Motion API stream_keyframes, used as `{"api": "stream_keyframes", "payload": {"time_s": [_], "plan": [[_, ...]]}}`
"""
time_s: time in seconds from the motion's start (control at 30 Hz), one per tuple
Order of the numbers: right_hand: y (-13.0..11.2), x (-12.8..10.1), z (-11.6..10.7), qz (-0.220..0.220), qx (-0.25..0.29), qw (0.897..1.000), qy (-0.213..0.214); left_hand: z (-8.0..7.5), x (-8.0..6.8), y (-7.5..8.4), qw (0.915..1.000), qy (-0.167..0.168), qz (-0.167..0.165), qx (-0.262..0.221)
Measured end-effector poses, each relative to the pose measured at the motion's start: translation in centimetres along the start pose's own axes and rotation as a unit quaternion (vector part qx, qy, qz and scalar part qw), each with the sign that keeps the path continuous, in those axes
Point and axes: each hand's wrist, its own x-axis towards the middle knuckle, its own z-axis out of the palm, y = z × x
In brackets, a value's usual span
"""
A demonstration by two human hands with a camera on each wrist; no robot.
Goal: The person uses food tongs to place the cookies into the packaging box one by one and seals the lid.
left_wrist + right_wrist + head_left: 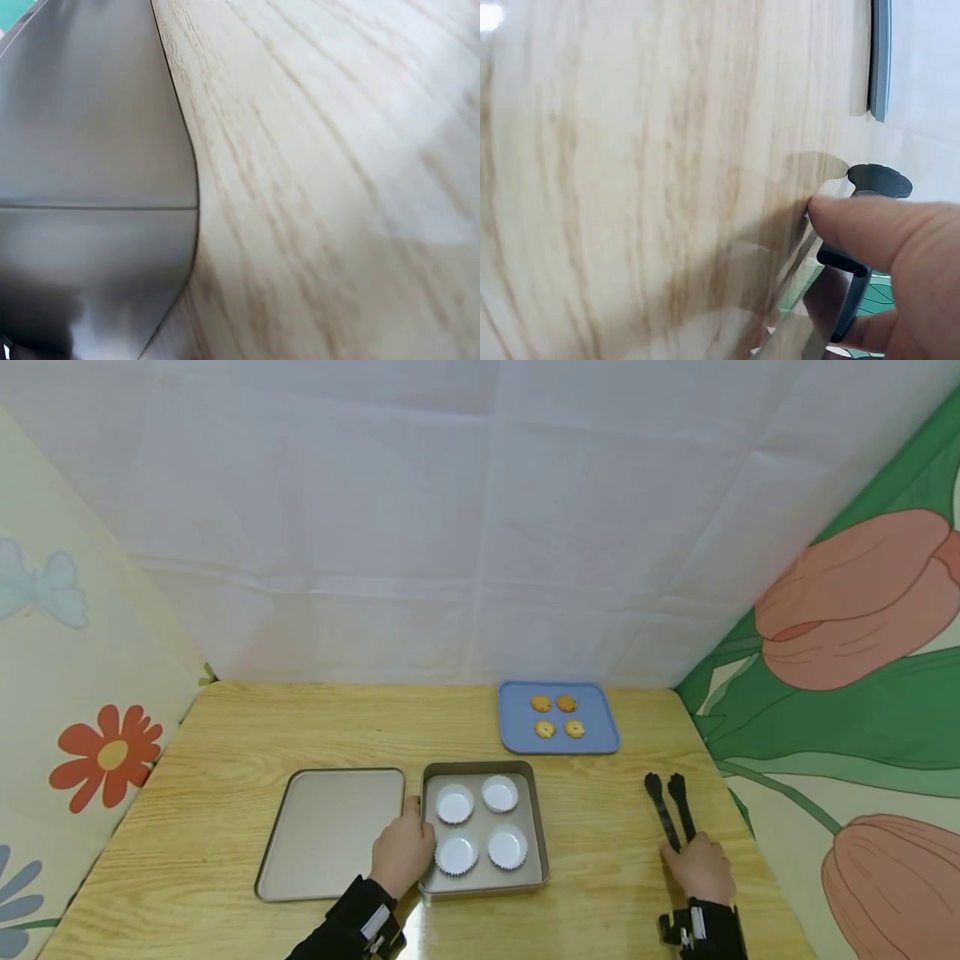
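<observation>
Left hand (pixel 403 852) is pointing forward against the left wall of the pan (pixel 480 825), grip unclear; right hand (pixel 701 868) is grasping tongs (pixel 664 810) at near right.

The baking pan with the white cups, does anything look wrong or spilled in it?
No, nothing really stands out. The four white cups look upright in the baking pan, with no spill or damage that I can see. They're just spaced a little unevenly, not in perfectly straight rows.
</observation>
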Motion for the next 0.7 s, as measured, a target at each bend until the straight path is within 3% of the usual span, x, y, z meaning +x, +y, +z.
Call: {"api": "stream_keyframes", "payload": {"time_s": [0.43, 0.7], "plan": [[0.0, -0.2, -0.1, -0.011, 0.010, 1.000, 0.026, 0.0, -0.1, 0.1, 1.0000, -0.001, 0.001, -0.001], [-1.2, -0.6, -1.4, -0.095, 0.062, 0.990, 0.088, 0.0, -0.1, 0.1, 1.0000, 0.000, 0.000, -0.002]]}}
